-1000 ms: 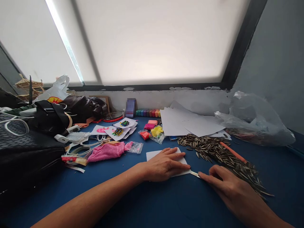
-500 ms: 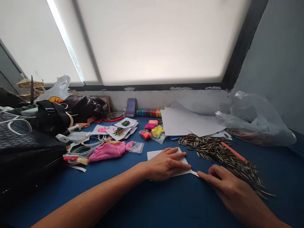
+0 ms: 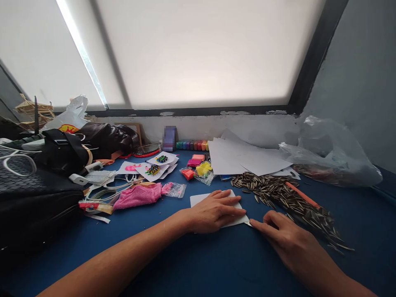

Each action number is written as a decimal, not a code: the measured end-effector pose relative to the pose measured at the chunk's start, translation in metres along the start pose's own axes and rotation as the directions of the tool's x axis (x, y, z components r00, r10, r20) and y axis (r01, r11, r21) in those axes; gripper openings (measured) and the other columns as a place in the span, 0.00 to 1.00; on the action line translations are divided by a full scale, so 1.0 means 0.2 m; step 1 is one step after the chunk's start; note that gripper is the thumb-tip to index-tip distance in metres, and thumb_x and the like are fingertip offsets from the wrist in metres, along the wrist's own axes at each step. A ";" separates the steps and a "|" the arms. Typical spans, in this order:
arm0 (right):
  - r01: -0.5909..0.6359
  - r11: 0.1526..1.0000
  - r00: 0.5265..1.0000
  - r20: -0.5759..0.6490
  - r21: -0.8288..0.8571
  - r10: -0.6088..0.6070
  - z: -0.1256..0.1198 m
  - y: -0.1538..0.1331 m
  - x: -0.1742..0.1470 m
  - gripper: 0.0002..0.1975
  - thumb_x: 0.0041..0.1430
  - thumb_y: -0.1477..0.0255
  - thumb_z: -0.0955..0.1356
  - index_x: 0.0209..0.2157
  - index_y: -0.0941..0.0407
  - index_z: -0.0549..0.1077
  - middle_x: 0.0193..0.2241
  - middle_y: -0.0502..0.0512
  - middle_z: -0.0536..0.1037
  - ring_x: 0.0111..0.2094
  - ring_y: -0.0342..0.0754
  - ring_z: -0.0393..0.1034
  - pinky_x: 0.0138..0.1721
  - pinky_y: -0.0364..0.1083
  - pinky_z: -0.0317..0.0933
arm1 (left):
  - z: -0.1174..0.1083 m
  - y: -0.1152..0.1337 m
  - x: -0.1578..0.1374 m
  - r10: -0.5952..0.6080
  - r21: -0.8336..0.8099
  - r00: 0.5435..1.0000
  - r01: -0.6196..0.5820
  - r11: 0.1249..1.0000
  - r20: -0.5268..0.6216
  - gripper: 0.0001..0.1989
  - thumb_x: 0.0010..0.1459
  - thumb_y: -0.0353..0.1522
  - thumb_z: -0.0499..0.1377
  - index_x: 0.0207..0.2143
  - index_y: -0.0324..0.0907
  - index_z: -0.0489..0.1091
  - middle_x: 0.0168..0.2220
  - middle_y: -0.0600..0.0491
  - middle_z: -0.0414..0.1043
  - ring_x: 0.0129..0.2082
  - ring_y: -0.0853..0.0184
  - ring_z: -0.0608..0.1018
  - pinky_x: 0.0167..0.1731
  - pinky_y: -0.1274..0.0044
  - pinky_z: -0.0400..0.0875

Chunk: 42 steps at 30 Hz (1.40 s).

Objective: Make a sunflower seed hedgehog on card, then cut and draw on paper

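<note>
My left hand point(image 3: 213, 211) lies flat on a small stack of white paper point(image 3: 200, 199), fingers stretched out and slightly apart, pressing it to the blue table. At the paper's lower right corner, my right hand point(image 3: 283, 233) is closed, its index finger pointing left. From under that fingertip a thin, pale, pointed strip point(image 3: 248, 223) sticks out and touches the corner. Most of the strip is hidden, so I cannot tell its kind. Beyond my right hand lies a heap of striped sunflower seeds point(image 3: 284, 194) with an orange stick point(image 3: 302, 195) on top.
Large white sheets point(image 3: 244, 159) lie at the back beside a clear plastic bag point(image 3: 337, 161). Coloured clay packets point(image 3: 202, 168), a pink cloth point(image 3: 139, 195) and decorated cards point(image 3: 153, 169) are left of centre. A black bag point(image 3: 37, 202) and cables fill the left side.
My right hand has moved left toward the paper's corner, and less of the pale strip shows. My left hand stays on the paper. The whole view has shifted slightly.
</note>
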State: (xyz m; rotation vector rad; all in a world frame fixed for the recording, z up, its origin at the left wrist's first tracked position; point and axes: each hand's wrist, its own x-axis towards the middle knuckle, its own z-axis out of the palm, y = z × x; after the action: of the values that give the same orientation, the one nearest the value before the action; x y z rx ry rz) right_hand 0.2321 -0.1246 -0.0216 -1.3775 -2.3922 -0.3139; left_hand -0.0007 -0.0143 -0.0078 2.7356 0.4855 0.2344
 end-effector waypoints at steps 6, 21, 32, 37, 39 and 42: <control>0.029 1.000 1.000 0.007 0.004 -0.029 -0.01 -0.01 0.01 0.19 0.64 0.79 0.56 0.47 0.54 0.74 0.30 0.56 0.69 0.27 0.45 0.69 0.24 0.41 0.66 | 0.00 -0.01 0.00 -0.003 0.017 0.999 0.003 1.000 0.043 0.21 0.68 0.32 0.45 0.61 0.52 0.60 0.68 0.54 0.46 0.68 0.57 0.47 0.64 0.61 0.46; -0.002 0.995 1.000 -0.008 0.097 0.002 -0.01 -0.06 0.05 0.14 0.68 0.73 0.57 0.40 0.55 0.73 0.30 0.54 0.70 0.30 0.47 0.70 0.28 0.44 0.66 | 0.01 -0.02 0.01 -0.019 -0.010 0.999 0.020 1.000 0.041 0.21 0.68 0.31 0.44 0.61 0.53 0.60 0.68 0.55 0.46 0.68 0.57 0.47 0.64 0.60 0.45; -0.030 0.989 0.998 0.056 0.146 0.022 0.00 -0.08 0.06 0.13 0.69 0.74 0.56 0.34 0.54 0.69 0.31 0.53 0.69 0.31 0.46 0.69 0.29 0.44 0.64 | 0.02 -0.03 0.01 -0.006 0.035 1.000 0.005 0.999 0.026 0.22 0.67 0.30 0.45 0.61 0.53 0.60 0.67 0.54 0.47 0.68 0.58 0.48 0.63 0.60 0.47; -0.013 0.988 0.998 0.057 0.154 0.004 0.00 -0.09 0.07 0.14 0.69 0.74 0.56 0.33 0.55 0.69 0.30 0.53 0.68 0.29 0.46 0.69 0.28 0.44 0.64 | 0.02 -0.03 0.01 -0.003 0.029 1.000 0.002 1.000 0.019 0.22 0.68 0.30 0.45 0.61 0.54 0.60 0.67 0.55 0.48 0.68 0.58 0.48 0.64 0.61 0.46; -0.010 0.988 0.999 0.050 0.152 0.002 0.00 -0.09 0.07 0.13 0.69 0.74 0.56 0.33 0.55 0.69 0.30 0.53 0.68 0.30 0.46 0.69 0.28 0.44 0.64 | 0.02 -0.04 0.01 -0.003 0.026 1.000 0.002 1.000 0.018 0.22 0.68 0.30 0.44 0.61 0.54 0.60 0.67 0.55 0.48 0.68 0.58 0.48 0.63 0.60 0.46; -0.007 0.990 0.999 0.047 0.142 0.001 0.00 -0.11 0.08 0.14 0.69 0.74 0.56 0.33 0.55 0.69 0.30 0.53 0.69 0.31 0.47 0.69 0.28 0.44 0.64 | 0.03 -0.04 0.01 0.000 0.025 1.000 -0.001 1.000 0.016 0.22 0.67 0.29 0.44 0.61 0.54 0.60 0.67 0.55 0.47 0.68 0.58 0.48 0.63 0.59 0.47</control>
State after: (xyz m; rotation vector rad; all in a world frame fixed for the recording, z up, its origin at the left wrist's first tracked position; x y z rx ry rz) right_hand 0.2066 -0.1226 -0.0157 -1.3388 -2.3976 -0.1087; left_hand -0.0006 -0.0087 -0.0152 2.7599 0.4865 0.2077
